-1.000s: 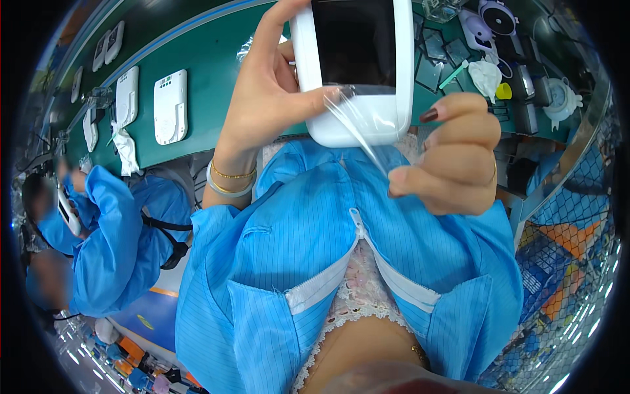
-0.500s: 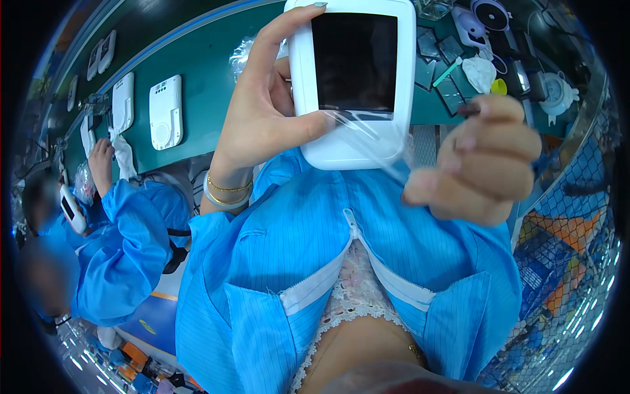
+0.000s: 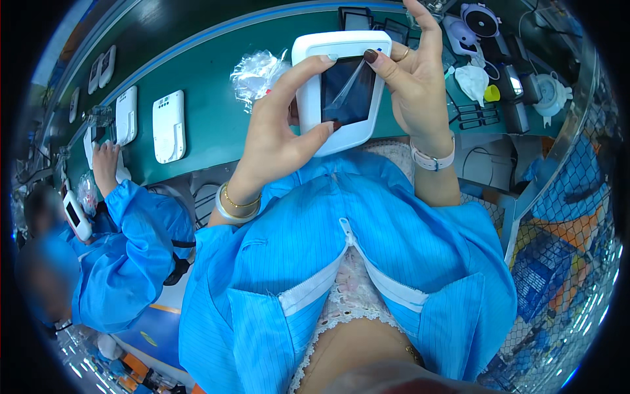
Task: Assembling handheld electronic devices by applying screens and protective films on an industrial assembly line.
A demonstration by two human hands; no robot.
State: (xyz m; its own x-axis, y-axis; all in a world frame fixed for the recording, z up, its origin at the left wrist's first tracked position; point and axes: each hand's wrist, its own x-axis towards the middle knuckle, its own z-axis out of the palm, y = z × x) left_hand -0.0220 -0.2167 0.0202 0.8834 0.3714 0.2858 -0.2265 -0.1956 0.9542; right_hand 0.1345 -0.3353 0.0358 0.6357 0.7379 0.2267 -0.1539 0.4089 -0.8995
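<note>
I see my left hand point(image 3: 279, 141) wrapped around the lower left side of a white handheld device with a dark screen point(image 3: 341, 92), thumb and fingers clamped on its casing, holding it raised above the near edge of the green tabletop point(image 3: 210, 79), just in front of my chest. My right hand point(image 3: 413, 79) comes in from the right, thumb and forefinger pinching a clear protective film point(image 3: 346, 88) that lies partly lifted across the screen; the other fingers stand loose and spread above the device's top right corner. A crumpled clear plastic wrapper point(image 3: 256, 69) lies on the tabletop just left of the device. Farther toward the left end of the tabletop, two white device casings point(image 3: 167, 125) lie flat side by side. At the right end I see a white rag point(image 3: 472, 82), a small yellow cap point(image 3: 492, 93) and some dark trays, too small to tell apart. At the left edge a co-worker in a blue coat point(image 3: 125, 256) rests a hand point(image 3: 105, 164) on the tabletop.
</note>
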